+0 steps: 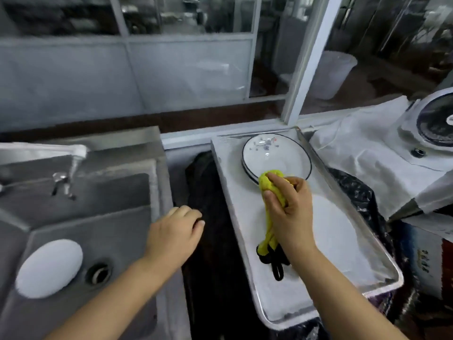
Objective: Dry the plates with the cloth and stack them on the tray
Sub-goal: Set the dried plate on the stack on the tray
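Note:
A metal tray (245, 217) lies to the right of the sink. At its far end sits a short stack of white plates (277, 158) with dark blue rims. My right hand (289, 207) grips a bunched yellow cloth (270, 190) just over the near edge of that stack; the cloth's black end (274, 261) hangs down onto the tray. A white plate (49, 267) leans in the steel sink (103, 212) near the drain. My left hand (176, 234) hovers above the gap between sink and tray, its fingers loosely curled and holding nothing.
Water runs from the tap (73, 153) into the sink. A dark gap (208, 217) separates sink and tray. White cloth (362, 153) and a round appliance (436, 123) lie at the right. Glass partitions (171, 69) stand behind.

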